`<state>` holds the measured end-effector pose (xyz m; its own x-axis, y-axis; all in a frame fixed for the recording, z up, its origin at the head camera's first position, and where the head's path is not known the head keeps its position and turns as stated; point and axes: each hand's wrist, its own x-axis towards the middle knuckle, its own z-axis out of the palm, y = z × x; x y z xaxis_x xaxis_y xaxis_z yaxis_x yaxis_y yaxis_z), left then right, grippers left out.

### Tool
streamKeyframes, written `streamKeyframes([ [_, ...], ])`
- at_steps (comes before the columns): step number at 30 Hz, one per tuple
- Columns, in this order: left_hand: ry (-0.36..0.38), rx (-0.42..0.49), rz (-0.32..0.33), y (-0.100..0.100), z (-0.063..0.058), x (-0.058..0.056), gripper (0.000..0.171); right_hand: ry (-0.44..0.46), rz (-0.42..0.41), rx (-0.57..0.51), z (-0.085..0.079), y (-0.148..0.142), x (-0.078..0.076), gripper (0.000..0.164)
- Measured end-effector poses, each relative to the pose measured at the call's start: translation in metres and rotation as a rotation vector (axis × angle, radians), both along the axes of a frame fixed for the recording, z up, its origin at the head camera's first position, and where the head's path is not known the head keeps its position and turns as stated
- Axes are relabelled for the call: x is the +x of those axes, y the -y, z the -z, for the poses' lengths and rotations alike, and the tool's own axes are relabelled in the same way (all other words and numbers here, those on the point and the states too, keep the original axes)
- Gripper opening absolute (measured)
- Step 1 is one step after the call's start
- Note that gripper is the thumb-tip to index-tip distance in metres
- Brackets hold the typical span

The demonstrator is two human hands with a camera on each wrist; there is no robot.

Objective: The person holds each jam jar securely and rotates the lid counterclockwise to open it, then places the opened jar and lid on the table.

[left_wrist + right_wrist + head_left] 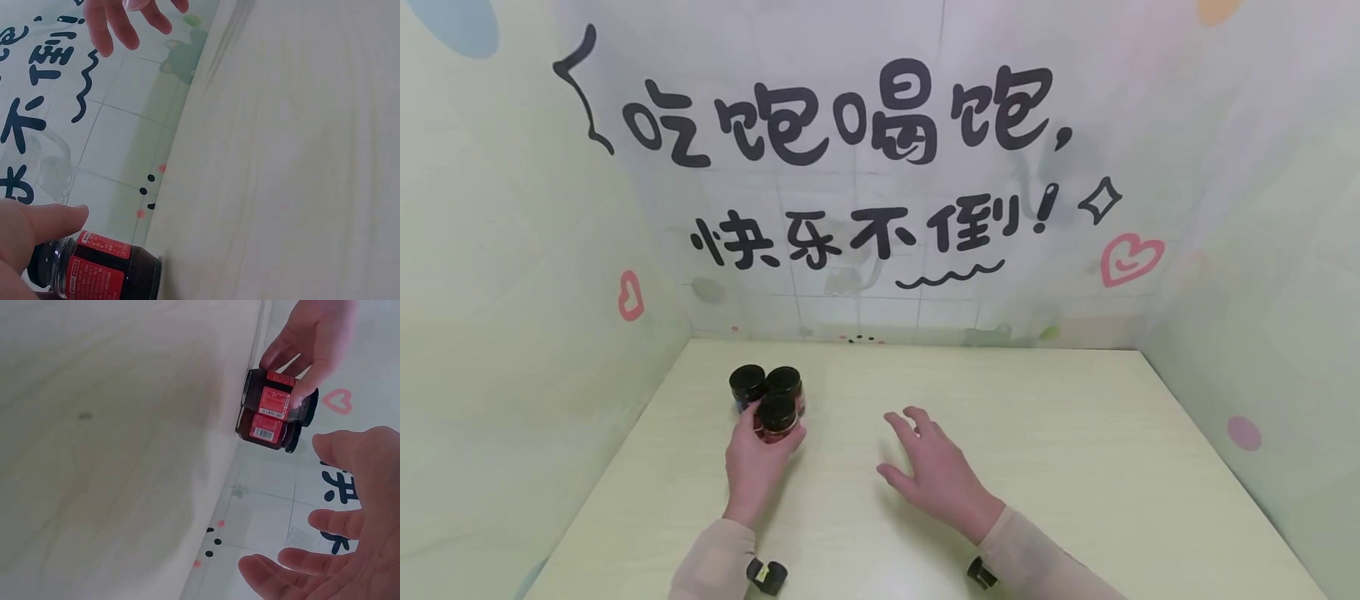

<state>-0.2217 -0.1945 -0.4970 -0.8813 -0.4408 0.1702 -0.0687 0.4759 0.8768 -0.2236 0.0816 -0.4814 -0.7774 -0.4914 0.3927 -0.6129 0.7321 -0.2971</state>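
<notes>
Three glass jars with black lids stand in a tight cluster on the left of the table. The front jar (pixel 778 414) is between the thumb and fingers of my left hand (pixel 758 471), which grips it from the near side. Behind it are a back-left jar (pixel 748 382) and a back-right jar (pixel 786 381). Dark contents and a red label show on a jar (pixel 103 272) in the left wrist view. My right hand (pixel 936 475) hovers above the middle of the table, fingers spread and apart, holding nothing. Its fingers (pixel 319 559) also show in the right wrist view.
The pale wooden table (pixel 1037 442) is enclosed by a printed back wall (pixel 880 308) and fabric side walls. Black lettering and pink hearts mark the back. Small black devices (pixel 767 575) sit by both wrists.
</notes>
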Motion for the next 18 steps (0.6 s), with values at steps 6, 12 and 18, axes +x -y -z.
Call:
streamKeyframes([
  [6,0.04,0.034,0.027,0.002,0.0,-0.003,0.075,0.025,-0.018,-0.008,-0.002,0.004,0.001,0.065],
  [12,0.066,0.028,0.037,0.003,0.009,-0.004,0.07,0.038,-0.025,0.003,0.0,0.005,0.005,0.063],
  [18,0.058,-0.001,0.023,0.003,0.01,-0.006,0.067,-0.008,-0.045,-0.005,0.001,0.006,0.005,0.062],
])
